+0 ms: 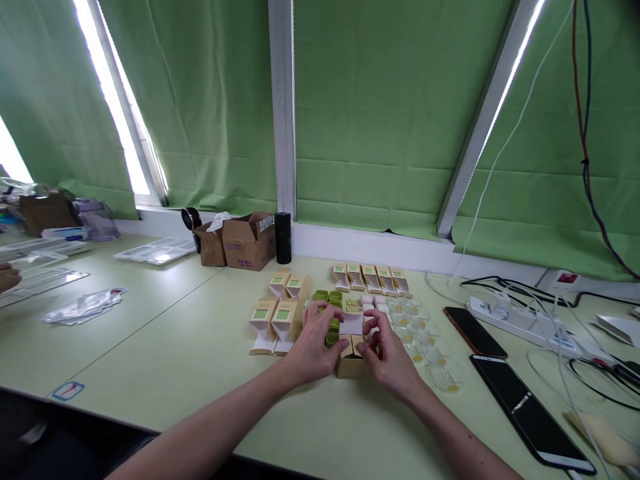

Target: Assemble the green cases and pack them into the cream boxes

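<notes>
A small kraft cardboard box (351, 367) with a raised white-lined flap stands at the table's front middle. My left hand (317, 340) closes on its left side, thumb at the top edge. On the opposite side, my right hand (389, 353) has its fingers bent and pinched against the box. Green plastic pieces (321, 295) lie partly hidden behind my left hand. Just beyond the box sit small yellow pieces (351, 305). White pieces (374, 300) rest behind my right hand, and clear plastic pieces with yellow dots (420, 330) spread to its right.
Open kraft boxes stand in a left group (274, 320) and a back row (370, 279). Two phones (533, 413) and a power strip (525, 325) with cables lie right. Cardboard cartons (249, 243) and a black bottle (283, 238) stand behind. Another person's hand (9, 277) shows far left.
</notes>
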The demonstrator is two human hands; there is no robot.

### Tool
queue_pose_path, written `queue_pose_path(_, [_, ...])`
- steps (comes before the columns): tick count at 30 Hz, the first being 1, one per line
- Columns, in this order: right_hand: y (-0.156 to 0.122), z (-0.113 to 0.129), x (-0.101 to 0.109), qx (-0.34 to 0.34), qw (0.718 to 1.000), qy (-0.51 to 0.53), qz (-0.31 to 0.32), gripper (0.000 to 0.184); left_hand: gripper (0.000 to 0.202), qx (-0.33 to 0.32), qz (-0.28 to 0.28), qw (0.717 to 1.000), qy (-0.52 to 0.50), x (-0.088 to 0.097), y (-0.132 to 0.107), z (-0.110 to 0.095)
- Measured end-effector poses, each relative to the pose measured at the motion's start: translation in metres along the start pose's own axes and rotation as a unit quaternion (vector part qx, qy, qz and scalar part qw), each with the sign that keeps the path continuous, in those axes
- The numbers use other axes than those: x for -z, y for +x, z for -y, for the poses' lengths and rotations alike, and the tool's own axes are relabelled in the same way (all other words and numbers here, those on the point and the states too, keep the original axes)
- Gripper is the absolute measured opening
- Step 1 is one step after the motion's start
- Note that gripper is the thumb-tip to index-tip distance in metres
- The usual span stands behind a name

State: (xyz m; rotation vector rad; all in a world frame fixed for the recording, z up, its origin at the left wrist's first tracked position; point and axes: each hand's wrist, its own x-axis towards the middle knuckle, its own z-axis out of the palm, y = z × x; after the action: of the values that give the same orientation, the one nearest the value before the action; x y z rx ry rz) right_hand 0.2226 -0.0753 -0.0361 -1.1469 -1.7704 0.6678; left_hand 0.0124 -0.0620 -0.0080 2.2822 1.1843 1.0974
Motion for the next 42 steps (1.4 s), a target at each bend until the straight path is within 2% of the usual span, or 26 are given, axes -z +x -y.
queue_pose_path(7, [0.000,0.001,0.001,-0.016,1.000,0.000,0.017,0.047,0.040,-0.002,-0.007,1.000,-0.007,-0.001,0.000,0.001])
queue_pose_path(18, [0.000,0.001,0.000,-0.015,1.000,0.004,0.009,0.044,0.023,-0.050,0.009,0.999,-0.005,-0.003,0.001,0.005])
queue_pose_path(26, [-0.001,-0.002,-0.001,0.018,1.000,0.004,-0.015,0.040,0.023,-0.072,0.004,0.997,0.004,-0.003,0.002,0.008])
queue_pose_path(32, [-0.004,0.002,0.006,0.081,0.995,0.020,-0.047,0.015,0.022,-0.077,-0.001,0.997,0.008,-0.004,0.002,0.009])
queue_pose_path(38, [-0.006,0.004,0.010,0.149,0.988,0.000,-0.050,0.006,0.024,-0.081,0.008,0.997,0.008,-0.004,0.002,0.012])
queue_pose_path(42, [-0.007,0.001,0.010,0.180,0.982,-0.030,-0.049,0.005,0.025,-0.109,0.008,0.994,-0.007,0.002,0.002,0.010])
